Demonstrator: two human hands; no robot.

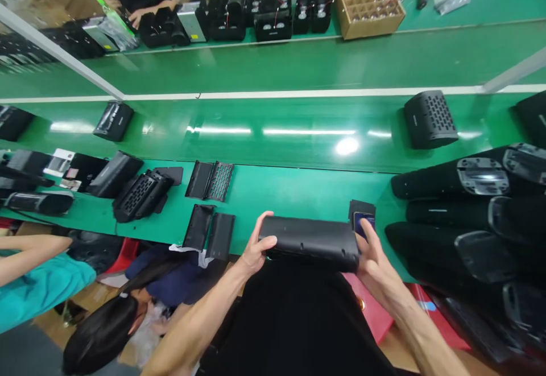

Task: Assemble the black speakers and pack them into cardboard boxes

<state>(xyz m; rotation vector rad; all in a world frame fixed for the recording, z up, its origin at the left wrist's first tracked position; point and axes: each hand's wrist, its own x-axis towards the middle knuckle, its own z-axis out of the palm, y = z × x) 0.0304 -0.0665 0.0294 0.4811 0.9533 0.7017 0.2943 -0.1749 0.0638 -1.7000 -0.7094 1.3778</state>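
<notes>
A long black speaker housing (313,242) lies level across my body, held between both hands above the near edge of the green bench. My left hand (257,251) grips its left end, thumb on top. At the opposite end my right hand (370,251) holds the housing, with some fingers hidden behind it. A dark phone-like device (364,220) rests on the bench just beyond the right fingers. To the left are black panels: a perforated grille (220,181), a plain cover (199,180) beside it, and two more covers (220,235) nearer me.
Several large black cases (443,211) crowd the right side. A black speaker (430,119) and another (113,120) sit on the green conveyor (256,114). Co-workers are at lower left and far left. Across, a partitioned cardboard box (347,23) stands beside speaker units (273,23).
</notes>
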